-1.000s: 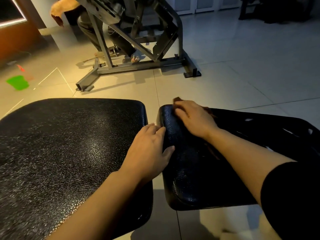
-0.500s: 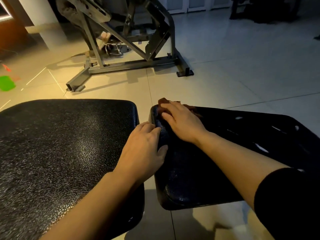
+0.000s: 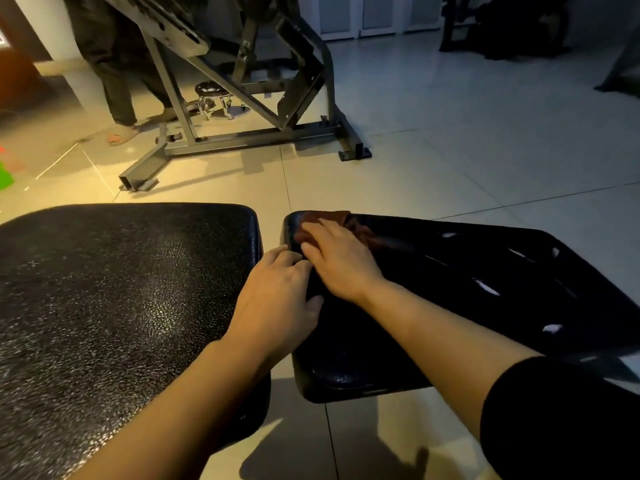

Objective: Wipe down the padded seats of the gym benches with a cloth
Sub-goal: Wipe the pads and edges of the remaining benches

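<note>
R hand [image 3: 341, 259] lies flat, fingers straight, pressing reddish-brown cloth [image 3: 346, 221] at far-left corner of glossy black padded seat [image 3: 433, 299]. Unwiped pad runs right/near of it. L hand [image 3: 280, 299] braces seat edge, fingers relaxed.

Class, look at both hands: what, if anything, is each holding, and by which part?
The right hand presses flat on the cloth. The left hand rests on the right pad's edge.

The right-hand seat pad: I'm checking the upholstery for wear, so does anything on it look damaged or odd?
Yes. The right seat pad shows several pale patches across its far half, like tears or holes in the black cover. The left pad looks intact. The right hand presses a brown cloth at the corner.
</note>
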`<state>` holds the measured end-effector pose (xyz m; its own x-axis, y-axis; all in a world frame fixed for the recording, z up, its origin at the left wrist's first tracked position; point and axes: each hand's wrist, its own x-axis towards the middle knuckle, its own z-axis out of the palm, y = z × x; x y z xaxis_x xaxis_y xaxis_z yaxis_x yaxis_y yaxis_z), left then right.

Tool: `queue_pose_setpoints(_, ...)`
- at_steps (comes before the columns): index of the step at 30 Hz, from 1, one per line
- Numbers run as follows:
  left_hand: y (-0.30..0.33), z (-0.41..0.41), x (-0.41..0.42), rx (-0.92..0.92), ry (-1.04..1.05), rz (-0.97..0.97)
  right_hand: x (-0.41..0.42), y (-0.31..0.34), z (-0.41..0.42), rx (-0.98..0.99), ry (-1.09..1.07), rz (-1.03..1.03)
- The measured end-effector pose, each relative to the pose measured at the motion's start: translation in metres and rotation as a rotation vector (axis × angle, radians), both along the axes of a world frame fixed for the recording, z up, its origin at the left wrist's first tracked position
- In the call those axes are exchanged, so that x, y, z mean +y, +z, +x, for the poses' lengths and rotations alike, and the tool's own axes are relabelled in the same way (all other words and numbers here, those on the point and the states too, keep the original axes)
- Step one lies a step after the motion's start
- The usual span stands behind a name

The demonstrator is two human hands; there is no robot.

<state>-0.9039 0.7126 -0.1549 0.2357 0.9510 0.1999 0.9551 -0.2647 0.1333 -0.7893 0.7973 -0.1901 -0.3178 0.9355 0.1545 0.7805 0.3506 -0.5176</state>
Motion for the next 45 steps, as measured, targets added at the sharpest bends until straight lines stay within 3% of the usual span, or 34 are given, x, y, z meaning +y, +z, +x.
queue_pose_setpoints(3, 0.002, 0.002, -0.005, -0.008, -0.009, -0.006, -0.007, 0.003, 0.013, -0.023, 0.05, -0.015)
queue_pose_setpoints(8, 0.002, 0.006, -0.012, 0.01, 0.001, -0.047, 0.013, -0.021, 0.083, -0.083, -0.308, -0.079)
queue_pose_setpoints(10, 0.002, 0.005, -0.016, 0.024, -0.006, -0.058, 0.013, -0.023, 0.079, -0.084, -0.354, -0.135)
queue_pose_setpoints(12, 0.002, 0.002, -0.021, 0.026, -0.012, -0.063, 0.003, -0.016, 0.053, -0.076, -0.286, -0.096)
queue_pose_setpoints(15, 0.003, -0.003, -0.028, 0.008, -0.008, -0.052, -0.027, 0.0, 0.006, -0.036, 0.004, 0.05)
queue_pose_setpoints(18, 0.006, -0.003, -0.033, 0.032, -0.02, -0.058, -0.041, 0.009, 0.005, 0.005, 0.148, 0.064)
queue_pose_setpoints(25, 0.005, 0.005, -0.046, 0.073, -0.038, -0.107, -0.01, -0.021, 0.085, -0.065, -0.351, -0.134)
queue_pose_setpoints(27, 0.004, 0.002, -0.051, 0.091, -0.04, -0.104, -0.021, -0.016, 0.064, -0.06, -0.293, -0.094)
queue_pose_setpoints(33, 0.005, -0.003, -0.06, 0.093, -0.065, -0.089, -0.078, 0.007, 0.015, -0.017, 0.155, 0.056)
queue_pose_setpoints(35, 0.006, 0.0, -0.063, 0.082, -0.059, -0.095, -0.074, 0.0, 0.04, -0.019, 0.119, 0.041)
queue_pose_setpoints(40, 0.006, 0.0, -0.072, 0.094, -0.064, -0.126, -0.057, -0.028, 0.105, -0.036, -0.345, -0.143)
queue_pose_setpoints(42, 0.007, -0.002, -0.076, 0.109, -0.073, -0.131, -0.063, -0.027, 0.088, -0.029, -0.302, -0.109)
queue_pose_setpoints(45, 0.009, -0.004, -0.083, 0.147, -0.078, -0.126, -0.088, -0.012, 0.042, -0.007, -0.054, -0.025)
